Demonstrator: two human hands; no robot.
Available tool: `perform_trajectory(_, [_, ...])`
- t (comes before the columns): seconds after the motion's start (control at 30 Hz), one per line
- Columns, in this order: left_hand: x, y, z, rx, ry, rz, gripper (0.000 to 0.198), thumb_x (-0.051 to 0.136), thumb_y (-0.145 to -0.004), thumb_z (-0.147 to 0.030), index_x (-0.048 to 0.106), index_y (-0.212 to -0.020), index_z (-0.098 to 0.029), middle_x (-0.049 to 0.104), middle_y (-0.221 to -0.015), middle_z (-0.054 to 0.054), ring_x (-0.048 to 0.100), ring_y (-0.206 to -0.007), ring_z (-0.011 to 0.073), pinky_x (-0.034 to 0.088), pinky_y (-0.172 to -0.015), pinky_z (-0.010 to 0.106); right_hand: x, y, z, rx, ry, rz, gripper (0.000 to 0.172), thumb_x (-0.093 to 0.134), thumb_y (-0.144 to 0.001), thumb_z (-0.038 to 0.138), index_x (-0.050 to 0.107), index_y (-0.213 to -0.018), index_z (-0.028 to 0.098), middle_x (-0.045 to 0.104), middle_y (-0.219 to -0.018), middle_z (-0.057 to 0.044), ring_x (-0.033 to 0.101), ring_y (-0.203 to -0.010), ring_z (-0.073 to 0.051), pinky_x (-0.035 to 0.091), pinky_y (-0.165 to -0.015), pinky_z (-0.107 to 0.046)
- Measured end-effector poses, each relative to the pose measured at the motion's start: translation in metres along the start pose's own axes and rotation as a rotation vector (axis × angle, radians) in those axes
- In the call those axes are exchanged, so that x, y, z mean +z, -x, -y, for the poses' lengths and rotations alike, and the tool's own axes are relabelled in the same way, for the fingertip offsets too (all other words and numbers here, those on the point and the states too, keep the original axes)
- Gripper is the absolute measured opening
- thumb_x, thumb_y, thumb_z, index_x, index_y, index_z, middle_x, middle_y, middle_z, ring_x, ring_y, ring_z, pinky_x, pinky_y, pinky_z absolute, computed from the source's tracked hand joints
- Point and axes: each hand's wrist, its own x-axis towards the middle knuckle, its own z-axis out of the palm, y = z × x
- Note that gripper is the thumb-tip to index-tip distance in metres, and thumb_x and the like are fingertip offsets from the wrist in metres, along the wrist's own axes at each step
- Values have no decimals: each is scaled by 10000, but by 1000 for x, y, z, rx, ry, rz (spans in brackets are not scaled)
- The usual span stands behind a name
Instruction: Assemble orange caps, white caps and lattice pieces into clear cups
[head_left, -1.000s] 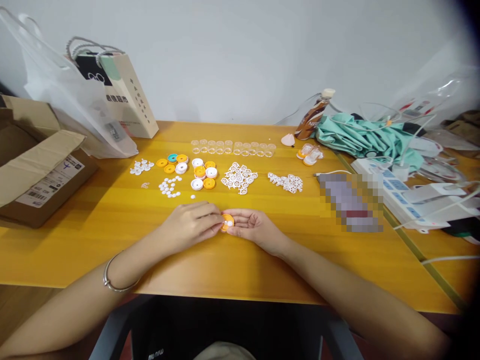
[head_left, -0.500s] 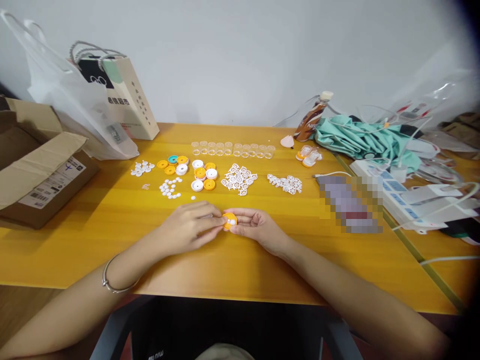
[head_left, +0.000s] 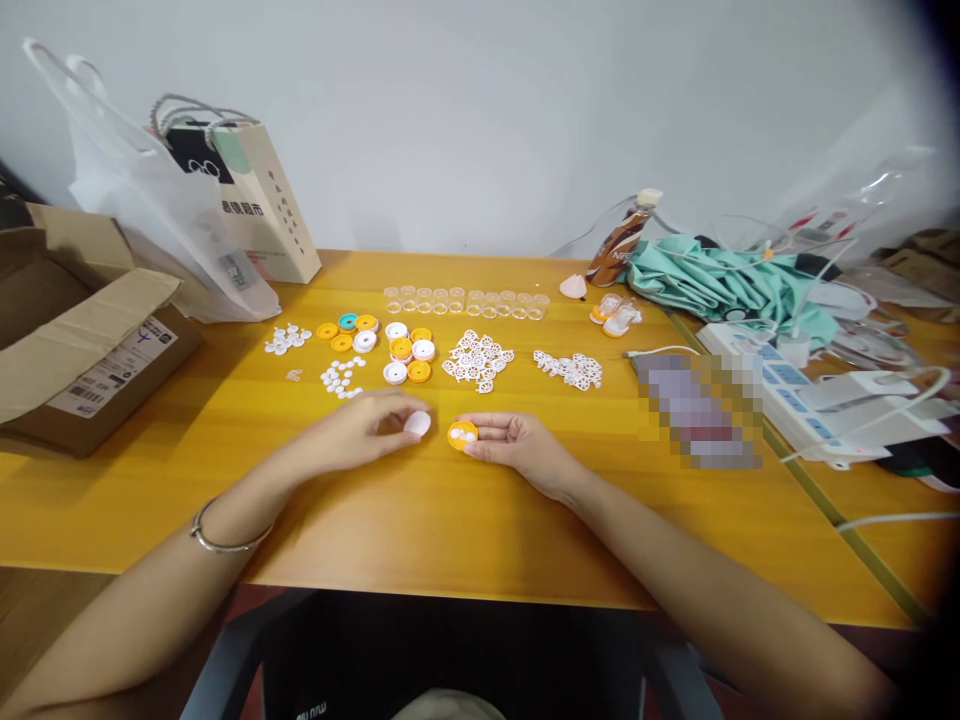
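My right hand (head_left: 521,450) pinches an orange round plastic cap (head_left: 454,443) with small white pieces (head_left: 466,436) in its hollow. To its left, my left hand (head_left: 379,430) holds a white, dome-like round plastic piece (head_left: 418,425) between thumb and fingers. A gap separates the two held parts. Beyond the hands lie orange and white round caps (head_left: 418,372), small white discs (head_left: 341,378), a pile of white gear-like pieces (head_left: 478,360) and a second such pile (head_left: 574,368). Clear cups (head_left: 491,304) stand in a row behind.
An open cardboard box (head_left: 112,370), a plastic bag (head_left: 172,220) and a paper bag (head_left: 281,215) stand at the left. On the right are a bottle (head_left: 622,240), green cloth (head_left: 705,275), a pixelated flat object (head_left: 697,410) and a power strip (head_left: 780,385) with cables.
My left hand has drawn away leftward from the orange cap, and the white round piece now shows in its fingers. My right hand keeps the cap at nearly the same place.
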Motion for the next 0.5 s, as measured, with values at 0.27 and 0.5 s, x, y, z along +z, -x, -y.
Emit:
perform_trajectory(0.27, [3,-7,-11,0,538,-26,282,568,-826,-179,514,-1100,-142,619,-1046,113,626,-916,152,515,-823,327,4,6,4,-32,-18,17,432,770,-604,250,650,-1014,187,717,-959,-32,666,-902,-161,422,-995,-392])
perform_trajectory(0.5, [7,-8,-18,14,573,-32,278,585,-817,-171,529,-1088,-150,663,-967,88,647,-875,140,537,-801,304,6,6,2,-46,23,15,426,758,-620,259,651,-1027,192,716,-960,-29,666,-903,-163,427,-986,-383])
